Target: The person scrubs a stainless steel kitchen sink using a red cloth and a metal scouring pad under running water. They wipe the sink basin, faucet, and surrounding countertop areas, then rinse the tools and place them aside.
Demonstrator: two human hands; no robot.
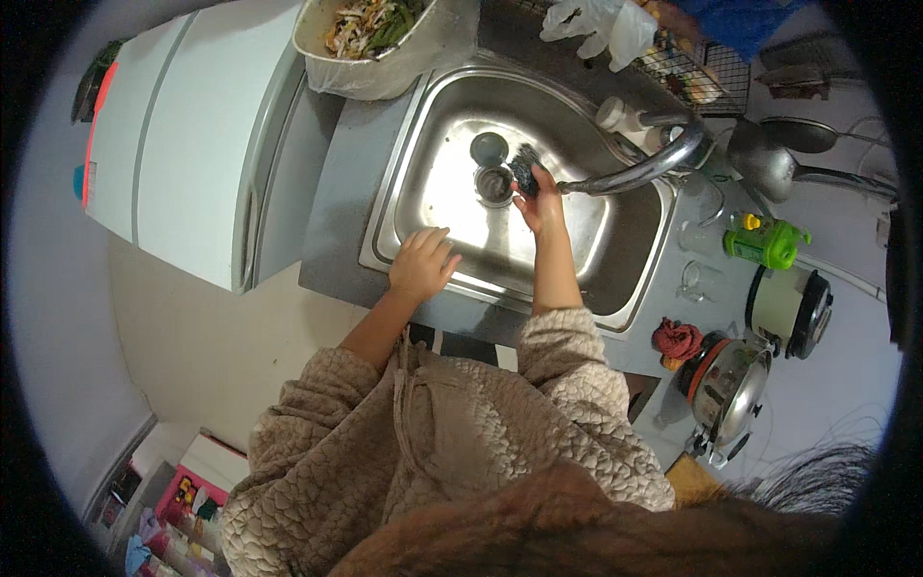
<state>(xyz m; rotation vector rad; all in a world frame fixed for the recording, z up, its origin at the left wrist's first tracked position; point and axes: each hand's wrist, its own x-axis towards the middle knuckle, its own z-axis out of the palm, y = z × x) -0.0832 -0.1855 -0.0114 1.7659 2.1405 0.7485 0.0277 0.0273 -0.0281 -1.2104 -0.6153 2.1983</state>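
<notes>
In my right hand (537, 205) is a dark, stringy scouring pad (525, 169), held over the basin of a stainless steel sink (461, 285). Just left of the pad is the round drain (494, 185). A round grey disc (489, 149) lies right behind the drain; whether it is a drain cover or a small dish I cannot tell. My left hand (422, 263) rests palm down on the sink's front rim, fingers spread and holding nothing. The curved metal faucet (634, 173) reaches in from the right, its spout end close to my right hand.
A lined bin of food scraps (389, 72) stands at the sink's back left, near a white refrigerator (195, 137). Along the right are a green bottle (768, 241), glass mugs (696, 281), a red cloth (676, 339), a rice cooker (779, 306) and a lidded pot (732, 389).
</notes>
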